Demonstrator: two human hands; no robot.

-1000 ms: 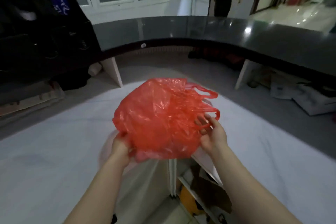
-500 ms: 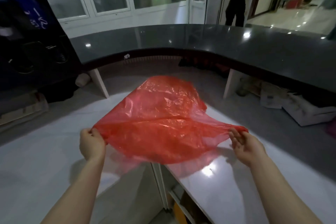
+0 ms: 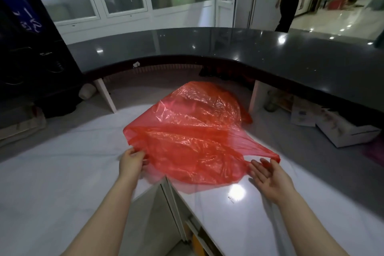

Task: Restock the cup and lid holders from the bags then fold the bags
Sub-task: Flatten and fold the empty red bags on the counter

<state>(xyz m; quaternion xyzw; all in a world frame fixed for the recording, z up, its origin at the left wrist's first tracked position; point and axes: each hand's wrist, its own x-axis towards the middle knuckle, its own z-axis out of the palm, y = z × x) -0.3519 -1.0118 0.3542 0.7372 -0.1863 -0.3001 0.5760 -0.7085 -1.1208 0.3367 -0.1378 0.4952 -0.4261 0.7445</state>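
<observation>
Head view: left grip (image 3: 132, 162) tight on red bag (image 3: 193, 137) edge, right grip (image 3: 270, 174) flat, palm-up.

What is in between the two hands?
The red bag is spread out between the left hand, which grips its edge, and the right hand. It hangs over the white counter. The head view shows this.

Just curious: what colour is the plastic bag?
Red and see-through; the bag shows best in the head view.
</observation>
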